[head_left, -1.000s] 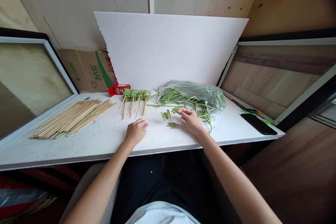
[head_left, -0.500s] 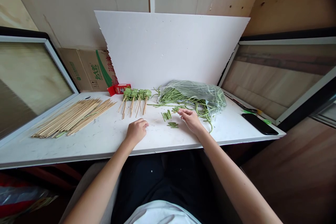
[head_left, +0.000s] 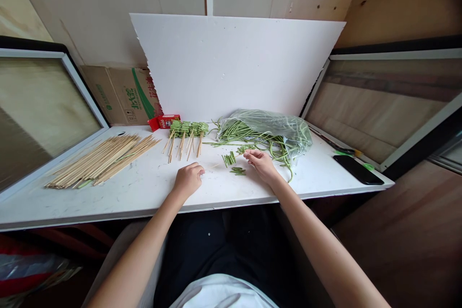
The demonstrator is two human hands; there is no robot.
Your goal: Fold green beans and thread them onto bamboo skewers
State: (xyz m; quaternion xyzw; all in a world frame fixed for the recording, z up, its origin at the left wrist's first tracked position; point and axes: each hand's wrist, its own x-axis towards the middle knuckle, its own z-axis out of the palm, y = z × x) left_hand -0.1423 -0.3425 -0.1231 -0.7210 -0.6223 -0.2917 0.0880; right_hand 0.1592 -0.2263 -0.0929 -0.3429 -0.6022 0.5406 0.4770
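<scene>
My left hand point(head_left: 187, 178) rests on the white table point(head_left: 151, 192) with its fingers curled, pinching a thin bamboo skewer point(head_left: 211, 167) that points right. My right hand point(head_left: 263, 164) lies just right of it, fingers bent over small cut green bean pieces point(head_left: 234, 163); I cannot make out a piece in the fingers. Behind the right hand a clear plastic bag of long green beans point(head_left: 265, 132) lies on its side. Finished bean skewers point(head_left: 186, 135) sit behind the left hand.
A pile of bare bamboo skewers point(head_left: 103, 160) lies at the left. A red packet point(head_left: 164, 121) and a cardboard box point(head_left: 121, 95) stand at the back, before a white board point(head_left: 231, 65). A black phone point(head_left: 358, 169) lies at the right edge.
Both hands stay almost still; the view has only shifted slightly.
</scene>
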